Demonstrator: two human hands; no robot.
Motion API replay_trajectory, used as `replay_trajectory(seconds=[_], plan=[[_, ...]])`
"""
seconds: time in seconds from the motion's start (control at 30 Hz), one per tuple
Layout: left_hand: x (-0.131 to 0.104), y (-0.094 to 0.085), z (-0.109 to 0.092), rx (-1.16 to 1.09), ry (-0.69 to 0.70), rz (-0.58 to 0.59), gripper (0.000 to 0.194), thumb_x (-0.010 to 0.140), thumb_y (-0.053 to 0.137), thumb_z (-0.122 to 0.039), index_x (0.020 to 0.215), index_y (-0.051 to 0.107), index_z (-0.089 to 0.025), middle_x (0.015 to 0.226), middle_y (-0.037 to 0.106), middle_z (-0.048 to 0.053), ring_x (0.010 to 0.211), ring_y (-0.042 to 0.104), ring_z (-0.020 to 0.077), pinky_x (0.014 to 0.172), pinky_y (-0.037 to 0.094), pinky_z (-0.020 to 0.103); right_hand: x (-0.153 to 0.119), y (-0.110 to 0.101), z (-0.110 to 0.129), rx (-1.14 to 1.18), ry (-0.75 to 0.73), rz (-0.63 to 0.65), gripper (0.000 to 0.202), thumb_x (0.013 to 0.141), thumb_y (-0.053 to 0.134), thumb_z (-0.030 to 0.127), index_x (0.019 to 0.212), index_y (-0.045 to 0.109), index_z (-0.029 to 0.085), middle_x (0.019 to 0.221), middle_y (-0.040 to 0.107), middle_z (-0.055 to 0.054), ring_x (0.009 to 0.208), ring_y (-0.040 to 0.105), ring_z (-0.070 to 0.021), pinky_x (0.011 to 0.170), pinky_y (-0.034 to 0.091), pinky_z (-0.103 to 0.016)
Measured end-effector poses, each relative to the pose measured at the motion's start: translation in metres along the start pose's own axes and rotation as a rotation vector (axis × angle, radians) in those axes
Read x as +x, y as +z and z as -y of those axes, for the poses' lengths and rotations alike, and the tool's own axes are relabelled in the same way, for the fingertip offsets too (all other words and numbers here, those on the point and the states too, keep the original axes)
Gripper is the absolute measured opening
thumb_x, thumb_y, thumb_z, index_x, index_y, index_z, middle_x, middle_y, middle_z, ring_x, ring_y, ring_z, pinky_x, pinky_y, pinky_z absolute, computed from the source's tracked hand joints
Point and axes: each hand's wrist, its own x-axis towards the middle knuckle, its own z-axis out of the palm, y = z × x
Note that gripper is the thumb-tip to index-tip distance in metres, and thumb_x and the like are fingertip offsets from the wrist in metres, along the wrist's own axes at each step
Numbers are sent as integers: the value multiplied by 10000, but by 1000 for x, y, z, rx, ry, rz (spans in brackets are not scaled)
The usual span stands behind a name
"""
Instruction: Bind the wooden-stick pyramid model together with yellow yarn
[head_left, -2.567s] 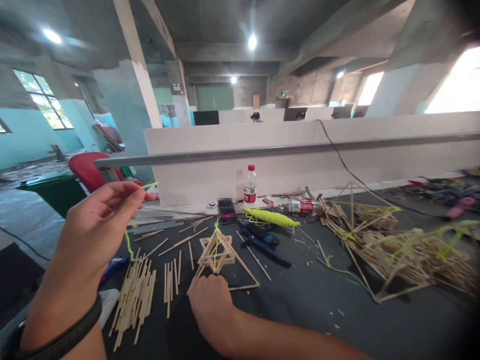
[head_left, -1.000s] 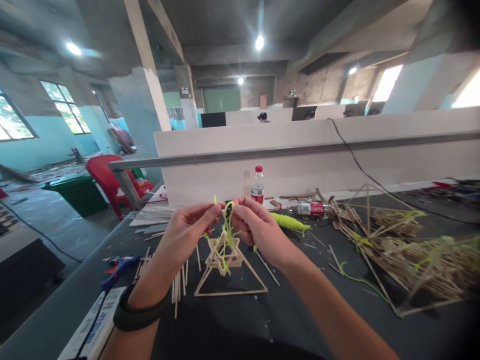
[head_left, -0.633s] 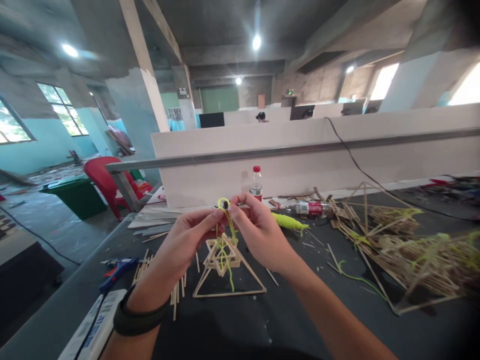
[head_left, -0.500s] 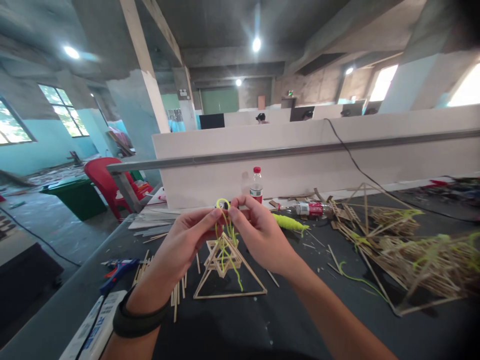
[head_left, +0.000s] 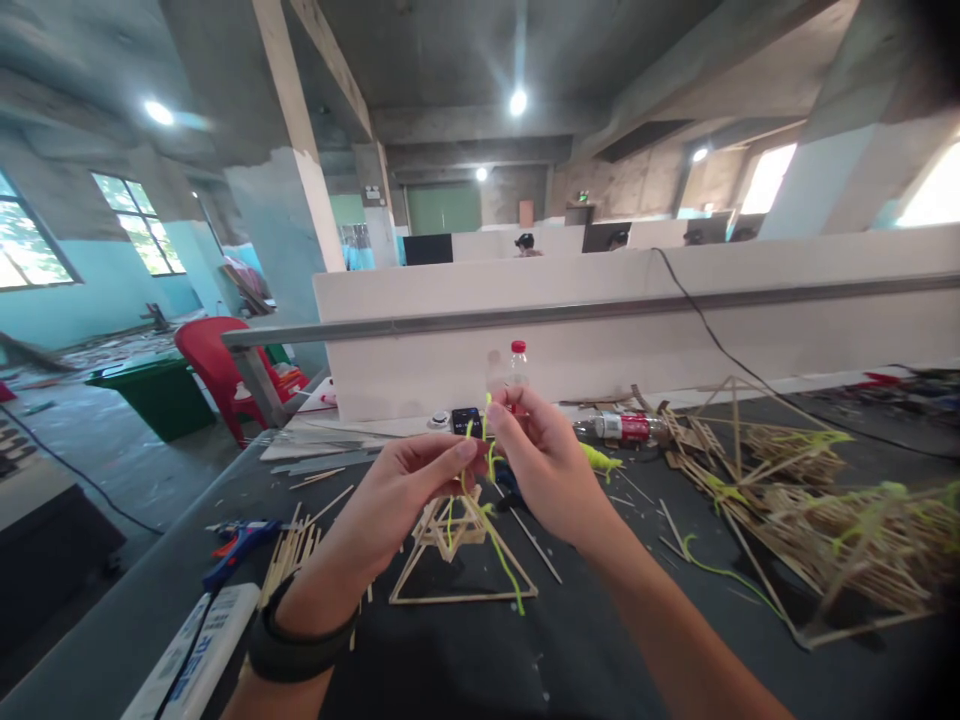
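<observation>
Both hands are raised over a pyramid frame of thin wooden sticks [head_left: 463,600], pinching yellow-green yarn [head_left: 504,565]. My left hand [head_left: 405,490] closes thumb and fingers on one part of the strand. Higher and to the right, my right hand [head_left: 544,465] pinches another part, with a short end poking up above its fingertips. Loose yarn hangs down across the frame and past its front bar. Smaller stick pieces [head_left: 469,535] sit inside the pyramid's upper part. Fingers partly hide the apex, so whether the yarn is tied to it I cannot tell.
On the left lie a blue glue gun [head_left: 244,545], loose sticks [head_left: 296,545] and a white box [head_left: 214,640]. Behind the hands are a small dark display [head_left: 465,420] and a bottle lying down [head_left: 622,428]. More stick frames and yarn form a heap [head_left: 862,540] on the right.
My hands have moved apart, the right one shifting right and up. The yarn loop between them has opened into separate strands, and the display behind has come into view.
</observation>
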Motion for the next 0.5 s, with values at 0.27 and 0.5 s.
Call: replay_trajectory(seconds=[0.27, 0.5], plan=[[-9, -8, -7, -9, 52, -90, 163, 849, 718, -330, 925, 793, -207, 813, 723, 36, 742, 622, 123, 720, 517, 224, 3, -4, -3, -213, -54, -100, 153, 980, 490, 354, 897, 490, 226, 560, 369, 71, 468, 306, -100, 436, 230, -268], [4, -12, 6, -26, -33, -61, 211, 866, 690, -359, 794, 758, -172, 666, 598, -11, 649, 528, 93, 672, 458, 207, -13, 6, 12, -468, -176, 200, 63, 963, 482, 246, 906, 504, 234, 559, 478, 58, 476, 399, -112, 478, 269, -287]])
